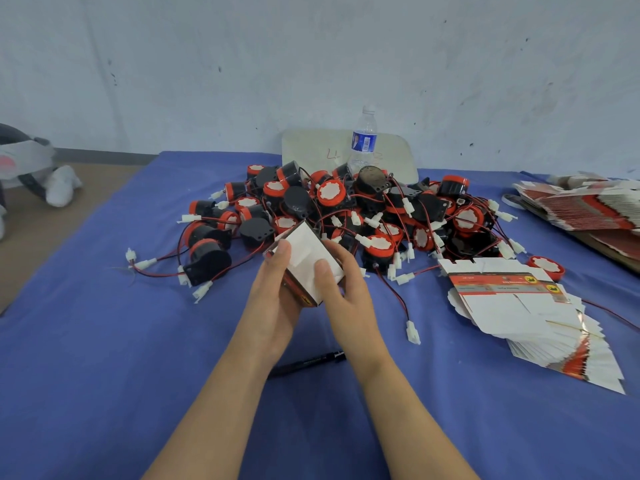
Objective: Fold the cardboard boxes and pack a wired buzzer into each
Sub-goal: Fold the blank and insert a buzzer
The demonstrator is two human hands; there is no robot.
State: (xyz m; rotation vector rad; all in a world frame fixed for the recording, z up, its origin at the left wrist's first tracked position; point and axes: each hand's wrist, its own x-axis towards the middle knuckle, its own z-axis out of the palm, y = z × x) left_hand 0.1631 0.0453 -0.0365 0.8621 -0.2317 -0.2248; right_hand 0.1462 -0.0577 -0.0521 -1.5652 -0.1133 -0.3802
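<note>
Cardboard, thin printed stock: one part-folded box (304, 252) is held up off the blue cloth (104, 341). Its white inner panel faces the camera, and a red-and-black printed face just shows at its lower edge.

Handling (judged): very light. Stiff across the panels, soft at the score lines. It will skew or crush if squeezed across the hollow middle. Best held at corners and folded edges, with thumbs pressing flaps flat rather than pinching them. The glossy print side is likely a bit slippery.

Left hand (273, 299): fingers curled under and behind the box, thumb laid on the upper left of the white panel. It grips the box.

Right hand (349, 292): thumb on the lower right of the white panel, fingers wrapped round the right side. It also grips the box.

The box sits between the two hands, touching both, tilted with one corner up toward the heap.

Wired buzzers (346, 216): a large tangled heap just beyond the box. Black bodies, red rims, red and black leads with white plugs. The bodies look rigid and dense. The leads are limp and likely to snag on neighbours, so lift by the body, not the wire. Neither hand holds one.

Flat blanks (512, 306): a fanned stack to the right of the right hand, near but apart.

Pen (308, 363) lies on the cloth between the forearms. Water bottle (363, 140) stands upright behind the heap.

Step (judged): closing flaps on this box. Whether a buzzer is already inside cannot be told.
</note>
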